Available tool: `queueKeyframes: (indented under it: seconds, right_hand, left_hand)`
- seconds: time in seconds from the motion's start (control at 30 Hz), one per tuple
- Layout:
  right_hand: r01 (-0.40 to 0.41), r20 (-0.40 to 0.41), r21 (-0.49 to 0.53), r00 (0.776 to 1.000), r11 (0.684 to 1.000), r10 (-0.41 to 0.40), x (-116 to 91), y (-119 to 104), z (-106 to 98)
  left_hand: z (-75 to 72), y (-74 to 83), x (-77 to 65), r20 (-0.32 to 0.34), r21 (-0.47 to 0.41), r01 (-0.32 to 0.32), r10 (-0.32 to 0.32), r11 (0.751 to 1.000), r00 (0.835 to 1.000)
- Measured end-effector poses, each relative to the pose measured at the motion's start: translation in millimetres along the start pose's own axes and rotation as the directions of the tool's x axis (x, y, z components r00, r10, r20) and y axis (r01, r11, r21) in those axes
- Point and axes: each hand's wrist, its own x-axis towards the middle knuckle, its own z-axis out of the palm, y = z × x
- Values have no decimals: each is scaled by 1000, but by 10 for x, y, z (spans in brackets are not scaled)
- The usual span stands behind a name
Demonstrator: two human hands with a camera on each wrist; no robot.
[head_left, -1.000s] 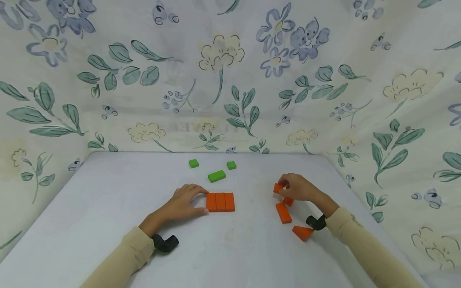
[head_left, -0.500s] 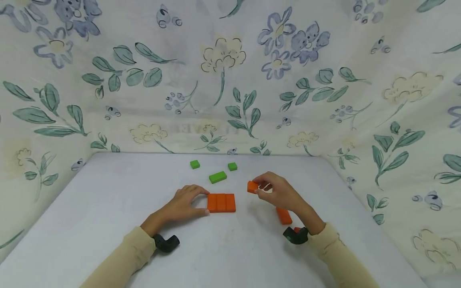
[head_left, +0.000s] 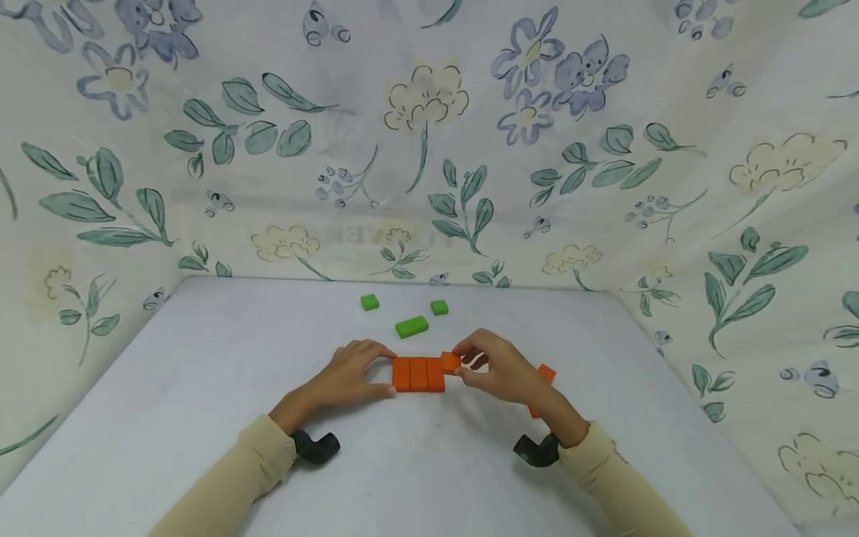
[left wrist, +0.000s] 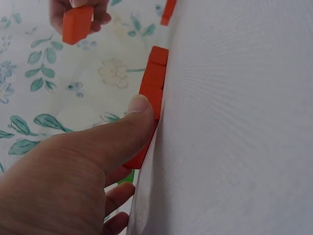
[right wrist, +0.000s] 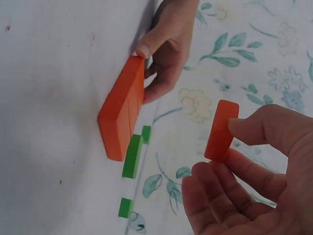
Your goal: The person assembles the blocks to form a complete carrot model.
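Observation:
Three orange blocks point(head_left: 419, 374) lie side by side in a flat row on the white table. My left hand point(head_left: 349, 377) holds the left end of the row, thumb point(left wrist: 139, 105) at the near corner and forefinger at the far one. My right hand point(head_left: 499, 365) pinches a smaller orange block point(right wrist: 221, 129) between thumb and fingers. In the head view that block overlaps the row's right end; both wrist views show it raised off the table, apart from the row.
Behind the row lie a long green block point(head_left: 412, 327) and two small green blocks, one left point(head_left: 370, 302), one right point(head_left: 439, 307). Beside my right forearm, loose orange pieces point(head_left: 546, 372) are partly hidden. A floral cloth point(head_left: 429, 186) hangs beyond the table's back edge.
My right hand has picked up the small orange block from the right and carried it left to the row's right end. My left hand has kept its place at the row.

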Motion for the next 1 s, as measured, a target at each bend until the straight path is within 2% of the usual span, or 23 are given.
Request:
queueKeyframes:
  seconds: [0.5, 0.8, 1.0]
  right_hand:
    - [-9, 118, -23, 993, 1000, 12, 88, -43, 316]
    - [-47, 144, -68, 988, 997, 56, 111, -14, 445]
    - [-20, 152, -79, 988, 997, 32, 144, 29, 537]
  left_hand:
    - [-31, 39, -20, 7, -12, 11, -11, 1000, 1000]
    - [21, 13, 20, 13, -7, 16, -16, 1000, 1000]
    - [9, 8, -2, 0, 11, 13, -13, 1000, 1000]
